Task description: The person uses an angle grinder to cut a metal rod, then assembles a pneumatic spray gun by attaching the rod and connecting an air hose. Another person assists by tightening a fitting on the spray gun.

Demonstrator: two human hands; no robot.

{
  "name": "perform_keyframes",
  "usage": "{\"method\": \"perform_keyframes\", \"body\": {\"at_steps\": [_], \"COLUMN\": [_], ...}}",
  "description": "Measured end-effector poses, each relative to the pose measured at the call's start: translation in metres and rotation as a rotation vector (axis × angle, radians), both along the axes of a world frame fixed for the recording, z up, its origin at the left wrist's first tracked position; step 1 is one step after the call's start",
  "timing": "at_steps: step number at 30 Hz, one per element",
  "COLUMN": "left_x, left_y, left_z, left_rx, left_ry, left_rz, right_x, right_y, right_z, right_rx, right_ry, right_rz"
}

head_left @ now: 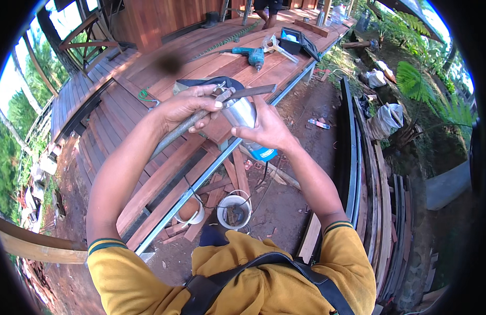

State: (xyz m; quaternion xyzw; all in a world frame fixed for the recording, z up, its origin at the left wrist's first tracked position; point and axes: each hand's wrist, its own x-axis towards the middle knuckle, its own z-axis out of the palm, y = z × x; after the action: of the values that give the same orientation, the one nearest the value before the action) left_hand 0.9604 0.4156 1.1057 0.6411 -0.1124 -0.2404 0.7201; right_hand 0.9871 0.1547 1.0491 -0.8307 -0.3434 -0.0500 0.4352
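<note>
My left hand [193, 107] is closed around a long grey-handled tool [179, 132] that looks like a hammer. Its handle slants down along my left forearm. A flat dark metal bar [256, 91] sticks out to the right from near the tool's head; I cannot tell whether the two are joined. With my right hand [266, 126] I grip a corded power tool with a silver cylindrical body [240, 113] and a blue end [264, 154] pointing down. Its upper end lies close to my left fingers and is partly hidden. Behind my hands, a dark bag-like item [230, 82] rests on the deck.
On the wooden deck [201, 68] lie a teal drill [251, 56] and a black toolbox [298, 44]. Two buckets, one white [245, 218] and one with brown contents [190, 210], stand below the metal-edged frame. Long planks [377, 194] are stacked at right. Another person's legs [266, 14] show far back.
</note>
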Motion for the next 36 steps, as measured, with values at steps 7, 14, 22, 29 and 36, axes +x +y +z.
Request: {"method": "perform_keyframes", "body": {"at_steps": [7, 14, 22, 29, 36], "left_x": [0.092, 0.188, 0.258, 0.296, 0.300], "left_y": [0.031, 0.078, 0.129, 0.163, 0.188], "left_z": [0.021, 0.049, 0.047, 0.057, 0.077], "left_rx": [0.083, 0.165, 0.196, 0.171, 0.174], "left_ry": [-0.095, -0.232, -0.210, -0.203, -0.287], "left_rz": [-0.070, -0.170, -0.231, -0.377, -0.423], "right_x": [0.079, 0.152, 0.195, 0.198, 0.202], "right_y": [0.025, 0.079, 0.128, 0.162, 0.185], "right_z": [0.023, 0.032, 0.034, 0.048, 0.060], "right_rx": [-0.036, 0.091, 0.063, 0.097, 0.124], "right_ry": [-0.117, -0.224, -0.076, -0.034, -0.080], "right_rz": [-0.092, -0.191, -0.265, -0.278, -0.306]}}
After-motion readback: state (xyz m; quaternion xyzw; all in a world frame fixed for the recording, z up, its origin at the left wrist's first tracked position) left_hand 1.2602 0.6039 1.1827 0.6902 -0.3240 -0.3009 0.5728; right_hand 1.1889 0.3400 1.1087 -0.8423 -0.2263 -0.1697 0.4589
